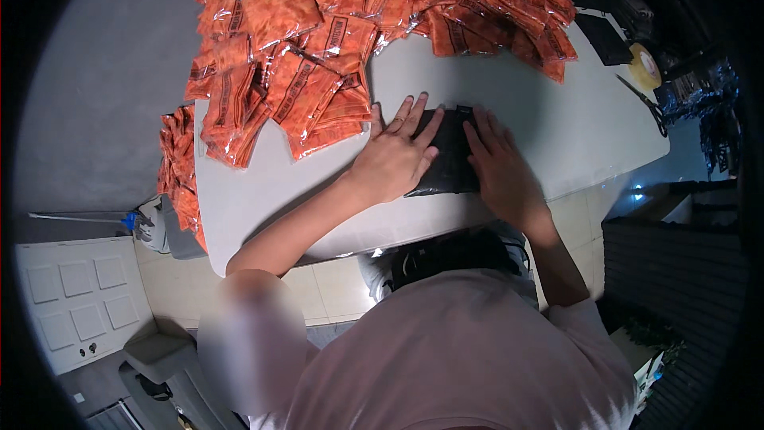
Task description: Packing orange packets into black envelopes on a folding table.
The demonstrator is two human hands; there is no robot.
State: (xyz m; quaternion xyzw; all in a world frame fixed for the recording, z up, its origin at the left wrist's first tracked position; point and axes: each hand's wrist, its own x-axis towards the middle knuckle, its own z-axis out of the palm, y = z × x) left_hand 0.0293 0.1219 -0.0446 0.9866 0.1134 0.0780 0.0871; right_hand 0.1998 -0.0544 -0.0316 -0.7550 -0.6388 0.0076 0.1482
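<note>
A flat black plastic bag (449,161) lies on the white table (557,119) near its front edge. My left hand (395,155) rests flat on the bag's left part, fingers spread. My right hand (497,163) presses on its right part, fingers straight and pointing away from me. Neither hand grips anything. A large heap of orange packets in clear wrap (318,40) covers the table's far left and back, just beyond my left fingertips.
More orange packets (179,171) hang off the table's left edge. A tape roll (645,68), scissors (646,103) and black bags (605,36) sit at the far right. A white panel (79,299) and a grey seat (159,350) stand at lower left.
</note>
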